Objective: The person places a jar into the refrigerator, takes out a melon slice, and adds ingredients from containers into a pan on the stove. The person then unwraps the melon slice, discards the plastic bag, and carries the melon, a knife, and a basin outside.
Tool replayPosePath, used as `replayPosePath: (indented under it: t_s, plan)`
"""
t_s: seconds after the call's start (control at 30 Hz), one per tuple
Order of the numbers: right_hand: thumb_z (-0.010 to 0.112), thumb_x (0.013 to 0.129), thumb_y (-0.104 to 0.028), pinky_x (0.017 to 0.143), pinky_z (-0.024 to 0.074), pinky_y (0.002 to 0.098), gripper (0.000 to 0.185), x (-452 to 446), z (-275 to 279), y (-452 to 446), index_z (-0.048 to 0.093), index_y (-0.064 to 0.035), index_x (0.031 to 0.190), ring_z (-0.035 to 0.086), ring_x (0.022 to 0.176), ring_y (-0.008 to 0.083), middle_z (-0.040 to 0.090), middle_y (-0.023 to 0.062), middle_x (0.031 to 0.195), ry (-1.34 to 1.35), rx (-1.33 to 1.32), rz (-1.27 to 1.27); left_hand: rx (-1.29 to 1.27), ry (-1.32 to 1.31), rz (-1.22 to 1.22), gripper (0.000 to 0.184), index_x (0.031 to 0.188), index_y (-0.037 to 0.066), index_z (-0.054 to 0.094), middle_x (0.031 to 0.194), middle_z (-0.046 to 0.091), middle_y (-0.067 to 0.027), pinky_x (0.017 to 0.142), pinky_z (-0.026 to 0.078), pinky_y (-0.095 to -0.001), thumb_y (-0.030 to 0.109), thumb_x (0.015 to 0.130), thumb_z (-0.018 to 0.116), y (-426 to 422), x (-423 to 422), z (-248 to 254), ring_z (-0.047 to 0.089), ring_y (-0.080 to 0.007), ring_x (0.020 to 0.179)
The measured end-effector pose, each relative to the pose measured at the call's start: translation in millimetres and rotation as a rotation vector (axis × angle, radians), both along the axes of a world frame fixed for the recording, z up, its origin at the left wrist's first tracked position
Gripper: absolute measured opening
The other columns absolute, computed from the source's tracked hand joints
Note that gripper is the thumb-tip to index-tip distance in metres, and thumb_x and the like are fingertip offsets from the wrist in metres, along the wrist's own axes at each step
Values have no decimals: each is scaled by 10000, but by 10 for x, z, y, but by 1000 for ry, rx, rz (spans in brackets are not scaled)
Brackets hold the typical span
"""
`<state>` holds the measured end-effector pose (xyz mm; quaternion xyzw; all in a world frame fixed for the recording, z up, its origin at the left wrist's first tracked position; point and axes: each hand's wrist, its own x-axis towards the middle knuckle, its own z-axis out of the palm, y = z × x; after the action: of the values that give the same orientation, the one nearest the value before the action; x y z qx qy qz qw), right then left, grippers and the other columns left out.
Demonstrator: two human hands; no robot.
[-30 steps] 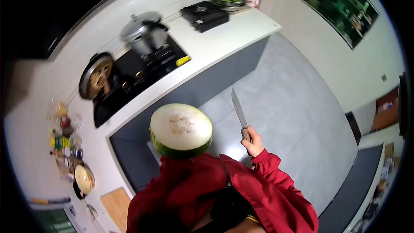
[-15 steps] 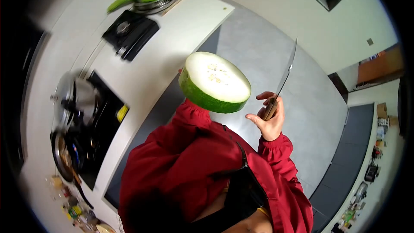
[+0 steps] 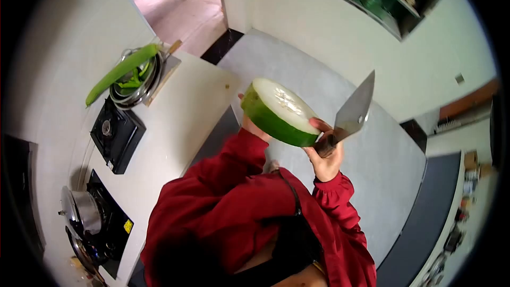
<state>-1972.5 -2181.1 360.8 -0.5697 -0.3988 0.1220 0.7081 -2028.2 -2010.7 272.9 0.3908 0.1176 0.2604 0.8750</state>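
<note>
A thick round piece of winter melon, green-skinned with a white cut face and seeds, is held up in front of my body. Its left side and underside rest in my left hand, whose fingers are mostly hidden behind it. My right hand grips the brown handle of a knife, with the broad blade pointing up and to the right. The fingers of my right hand also touch the right edge of the melon.
On the left counter stand a bowl of green vegetables with a long green gourd, a black portable stove and a pressure cooker on the hob. A doorway opens at the top.
The view has swung toward the counter's end and the doorway. My right hand has come to the melon's right edge with the knife, and the melon is tilted more to the right.
</note>
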Motion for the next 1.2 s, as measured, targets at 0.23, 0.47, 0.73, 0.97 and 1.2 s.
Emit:
replayPosePath:
  t_s: [0.23, 0.47, 0.73, 0.97, 1.2]
  plan:
    - [618, 644, 67, 528, 428, 221, 309, 1583, 222, 1140, 349, -24, 767, 534, 677, 143, 489, 246, 1046, 26, -84, 125, 510, 125, 155, 714, 1295, 247, 191, 1275, 294, -62, 891, 200, -601, 614, 722, 407, 982, 1045, 311, 307, -292, 1168]
    - [555, 636, 114, 454, 403, 213, 319, 2770, 216, 2481, 324, -46, 786, 501, 597, 126, 489, 227, 1053, 18, -40, 257, -146, -194, 120, 716, 1306, 252, 121, 1221, 292, -101, 876, 294, -567, 603, 746, 397, 2264, 2057, 59, 333, -353, 1120]
    - [525, 635, 139, 366, 331, 204, 327, 3877, 348, 3780, 324, -58, 802, 439, 438, 104, 496, 213, 1013, 123, -43, 321, -170, -166, 233, 590, 1235, 148, 288, 1157, 397, -105, 808, 407, -481, 514, 791, 423, 3405, 2913, 113, 448, -293, 1007]
    - [535, 671, 80, 360, 337, 209, 259, 4487, 316, 5217, 362, -60, 805, 421, 407, 99, 472, 91, 777, 361, -88, 573, -14, 117, 433, 556, 1246, 141, 277, 1199, 397, -56, 836, 395, -432, 499, 829, 362, 4443, 3166, 156, 444, -217, 1037]
    - [546, 716, 19, 391, 363, 210, 219, 4625, 221, 6820, 361, -66, 796, 436, 432, 114, 464, 84, 770, 317, -232, 878, -73, 191, 767, 556, 1289, 182, 177, 1259, 333, -39, 805, 420, -436, 490, 847, 313, 5260, 3027, 114, 414, -218, 1085]
